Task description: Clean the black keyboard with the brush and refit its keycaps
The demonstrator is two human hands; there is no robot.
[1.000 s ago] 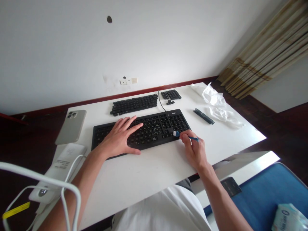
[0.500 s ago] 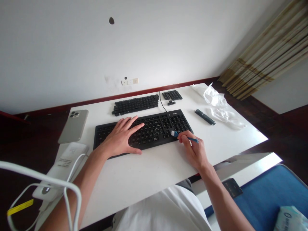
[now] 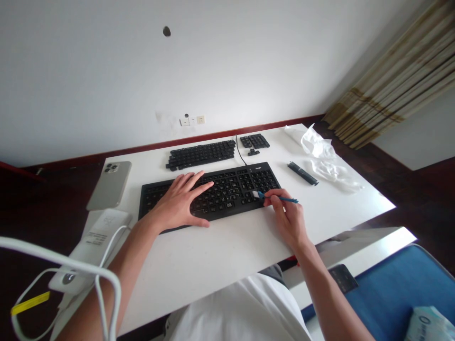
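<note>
And here's the right hand (image 3: 289, 215), thumb and fingers pinched round a slim blue brush with pale bristles (image 3: 261, 194); its long axis runs sideways, bristles pointing left, tail end poking out past the fingers to the right; the bristle end sits at the lower right part of a long black plastic keyboard (image 3: 245, 207), touching or just above it, I can't tell which; the right hand is clearly the nearer one to that spot, at the keyboard's near right corner; over on the other side, the left hand (image 3: 177, 203) lies across the keyboard's left part, fingers spread wide, thumb out past the near edge; beyond the keyboard, a wide block of loose black keycaps (image 3: 202, 154); off to the right, a narrow dark strip (image 3: 303, 173), crumpled clear plastic wrapping (image 3: 320, 147) behind it, all on the white desktop (image 3: 213, 265).
</note>
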